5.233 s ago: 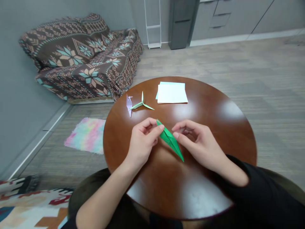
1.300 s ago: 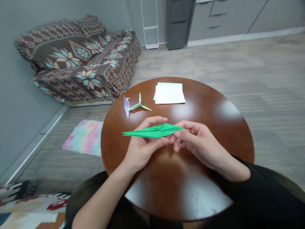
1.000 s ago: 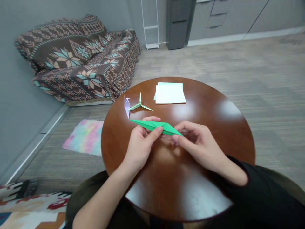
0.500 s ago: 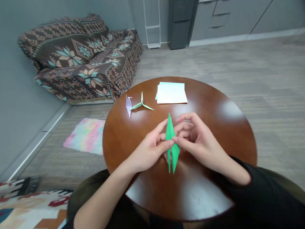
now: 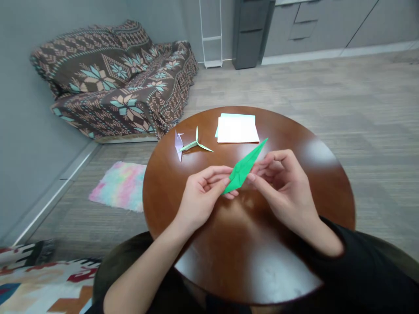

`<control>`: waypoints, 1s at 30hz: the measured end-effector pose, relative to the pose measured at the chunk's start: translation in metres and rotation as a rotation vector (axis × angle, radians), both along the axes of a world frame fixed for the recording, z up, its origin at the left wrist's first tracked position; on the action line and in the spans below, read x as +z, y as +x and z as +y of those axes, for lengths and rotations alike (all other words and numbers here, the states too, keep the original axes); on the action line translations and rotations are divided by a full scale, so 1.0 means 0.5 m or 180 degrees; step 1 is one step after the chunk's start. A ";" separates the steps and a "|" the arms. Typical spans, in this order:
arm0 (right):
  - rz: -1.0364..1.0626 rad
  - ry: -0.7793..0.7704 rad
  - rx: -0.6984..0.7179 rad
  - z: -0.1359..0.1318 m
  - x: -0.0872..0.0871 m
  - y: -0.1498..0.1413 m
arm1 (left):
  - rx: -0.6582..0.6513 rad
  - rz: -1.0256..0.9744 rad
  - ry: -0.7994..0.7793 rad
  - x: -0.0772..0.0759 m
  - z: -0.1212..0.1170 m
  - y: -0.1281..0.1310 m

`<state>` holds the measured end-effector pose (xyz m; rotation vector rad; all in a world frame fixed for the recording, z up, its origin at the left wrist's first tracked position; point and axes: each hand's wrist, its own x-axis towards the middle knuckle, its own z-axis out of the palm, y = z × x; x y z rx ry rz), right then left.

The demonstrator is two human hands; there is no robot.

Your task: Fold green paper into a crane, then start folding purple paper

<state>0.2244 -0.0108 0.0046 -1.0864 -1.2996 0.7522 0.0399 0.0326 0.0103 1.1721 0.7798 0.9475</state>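
A green folded paper (image 5: pixel 242 169), long and pointed like a kite, is held above the table, slanting up to the right. My left hand (image 5: pixel 204 189) pinches its lower left end between thumb and fingers. At its right edge, my right hand (image 5: pixel 281 183) grips the paper with the thumb in front and fingers curled behind. Beyond the hands, a light green folded paper piece with three thin points (image 5: pixel 196 143) rests on the table beside a purple paper crane (image 5: pixel 178 145). A stack of paper sheets (image 5: pixel 238 129) lies near the far edge.
The round brown wooden table (image 5: pixel 229 257) has a glossy top. A sofa under a patterned cover (image 5: pixel 108 87) stands at the far left, with a fluffy pastel rug (image 5: pixel 119 186) on the floor before it. Grey cabinets (image 5: pixel 321 30) line the back wall.
The green paper has turned from pointing straight away from me to slanting right, and a broader face now shows. My left hand has shifted to its lower end.
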 end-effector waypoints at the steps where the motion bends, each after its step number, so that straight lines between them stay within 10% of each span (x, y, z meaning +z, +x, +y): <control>1: -0.0014 -0.0043 0.0089 -0.001 -0.001 0.000 | 0.0058 0.0032 0.0041 -0.001 0.001 -0.001; 9: -0.0852 0.0029 0.1237 -0.007 -0.001 -0.001 | 0.0332 0.0335 0.0089 -0.001 0.006 -0.005; 17: -0.1221 0.0719 0.0468 0.002 0.004 0.008 | -0.0056 0.0013 0.0196 0.008 -0.007 -0.001; 30: -0.0661 0.0376 0.0233 -0.001 0.011 0.002 | -0.0022 -0.0001 0.0278 0.014 -0.011 0.001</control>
